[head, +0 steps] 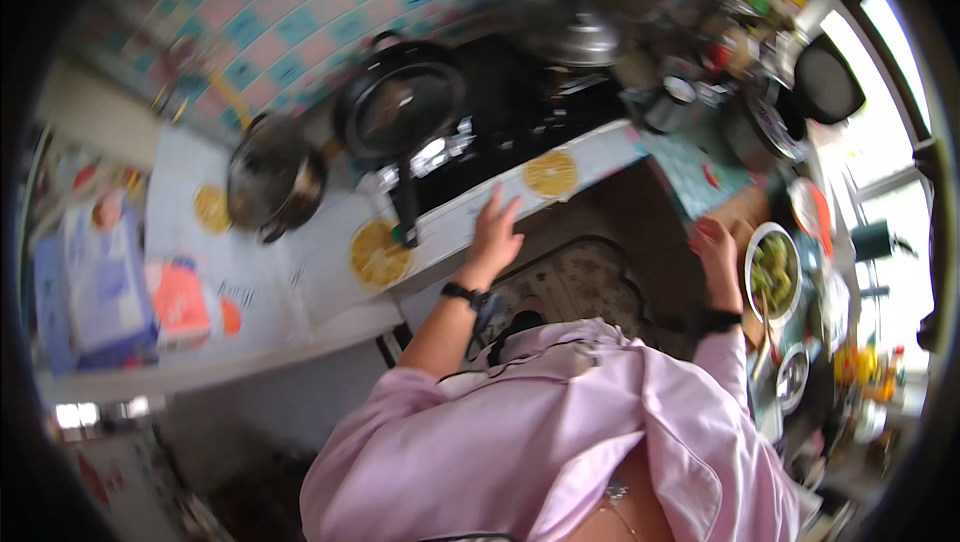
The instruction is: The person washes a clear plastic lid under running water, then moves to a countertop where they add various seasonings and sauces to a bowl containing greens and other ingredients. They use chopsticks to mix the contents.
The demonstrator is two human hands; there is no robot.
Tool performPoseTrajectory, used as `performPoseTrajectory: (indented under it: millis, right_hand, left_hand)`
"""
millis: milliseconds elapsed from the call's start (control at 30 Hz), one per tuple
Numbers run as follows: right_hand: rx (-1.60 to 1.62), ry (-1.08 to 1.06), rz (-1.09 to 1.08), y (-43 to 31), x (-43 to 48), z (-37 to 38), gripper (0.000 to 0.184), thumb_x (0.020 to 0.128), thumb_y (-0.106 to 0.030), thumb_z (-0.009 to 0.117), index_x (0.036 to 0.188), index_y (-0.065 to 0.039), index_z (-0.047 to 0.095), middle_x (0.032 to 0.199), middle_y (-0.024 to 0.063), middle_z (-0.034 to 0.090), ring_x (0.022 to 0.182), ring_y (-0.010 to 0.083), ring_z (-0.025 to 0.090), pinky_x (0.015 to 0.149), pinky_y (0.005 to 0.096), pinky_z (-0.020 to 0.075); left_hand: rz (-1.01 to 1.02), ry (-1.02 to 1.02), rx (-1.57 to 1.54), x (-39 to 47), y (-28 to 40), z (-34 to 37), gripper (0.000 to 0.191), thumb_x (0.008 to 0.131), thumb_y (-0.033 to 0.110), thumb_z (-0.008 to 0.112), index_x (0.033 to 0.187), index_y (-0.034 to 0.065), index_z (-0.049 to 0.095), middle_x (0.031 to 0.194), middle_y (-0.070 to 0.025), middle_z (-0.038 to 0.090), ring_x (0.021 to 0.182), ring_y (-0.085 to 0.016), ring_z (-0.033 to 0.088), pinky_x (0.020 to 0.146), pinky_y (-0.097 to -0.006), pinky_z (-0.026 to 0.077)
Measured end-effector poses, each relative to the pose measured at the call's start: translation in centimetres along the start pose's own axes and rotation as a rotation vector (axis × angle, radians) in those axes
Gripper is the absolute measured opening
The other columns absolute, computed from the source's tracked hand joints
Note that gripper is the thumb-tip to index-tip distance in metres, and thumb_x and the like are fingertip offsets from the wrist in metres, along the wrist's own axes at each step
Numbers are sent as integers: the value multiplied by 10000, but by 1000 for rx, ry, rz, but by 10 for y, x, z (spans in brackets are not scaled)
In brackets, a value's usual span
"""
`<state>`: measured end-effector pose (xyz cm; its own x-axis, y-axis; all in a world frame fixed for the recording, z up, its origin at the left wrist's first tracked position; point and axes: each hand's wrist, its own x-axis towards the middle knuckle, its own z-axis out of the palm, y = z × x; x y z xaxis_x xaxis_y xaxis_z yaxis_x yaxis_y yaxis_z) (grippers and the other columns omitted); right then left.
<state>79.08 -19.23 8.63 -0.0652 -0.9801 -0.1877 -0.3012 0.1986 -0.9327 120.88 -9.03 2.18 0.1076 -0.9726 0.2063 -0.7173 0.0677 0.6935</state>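
Note:
My left hand is raised, fingers apart and empty, by the edge of the stove counter, to the right of the handle of a black frying pan. That pan sits on the black gas stove. At the right counter my right hand is blurred, its fingers bent, beside a wooden cutting board; whether it holds anything cannot be told. Just right of it stands a white bowl of green vegetables, with a wooden-handled utensil leaning at its rim.
A lidded pot stands on the left counter, with packages farther left. A metal lid lies behind the stove's right side. A dark pot and an orange-rimmed dish are near the window. A patterned mat lies on the floor.

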Motion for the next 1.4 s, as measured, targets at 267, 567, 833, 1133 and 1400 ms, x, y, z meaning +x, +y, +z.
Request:
performPoseTrajectory:
  millis: [267, 567, 833, 1133, 1400]
  right_hand:
    - [-56, 69, -41, -21, 0, 32, 185, 866, -98, 665, 1028, -9, 674, 814, 62, 690, 679, 132, 650, 616, 281, 523]
    - [-65, 130, 9, -4, -9, 6, 175, 856, -99, 667, 997, 1, 688, 810, 68, 693, 681, 136, 652, 636, 277, 518]
    - [-82, 151, 41, 35, 1, 0, 153, 876, -196, 678, 872, -43, 683, 628, 19, 628, 523, 129, 589, 478, 292, 466]
    - [98, 50, -61, -12, 34, 42, 125, 821, -65, 659, 917, 8, 689, 740, 67, 684, 603, 138, 644, 541, 273, 516]
    - [127, 4, -258, -76, 47, 10, 122, 854, -54, 666, 938, 34, 667, 755, 72, 679, 649, 139, 646, 589, 275, 511]
  left_hand:
    - [-61, -119, -55, 4, -10, 6, 655, 763, 2, 717, 1367, 54, 471, 1568, -198, 253, 1381, -374, 369, 1084, -397, 398]
    - [-12, -175, -90, 25, -16, 30, 593, 775, -2, 702, 1332, 46, 503, 1539, -189, 319, 1409, -355, 329, 1128, -396, 344]
    - [-141, -190, -263, 18, -34, 62, 463, 822, 69, 612, 1267, -17, 523, 1255, -243, 565, 1181, -410, 531, 1033, -436, 426]
    - [173, 35, -213, 100, 61, -23, 517, 819, -15, 670, 1313, 49, 532, 1300, -134, 586, 987, -220, 672, 840, -323, 559]
    - [934, 599, 315, 232, 308, -233, 487, 847, 28, 628, 1322, 91, 540, 1295, -117, 603, 1115, -323, 605, 931, -395, 504]
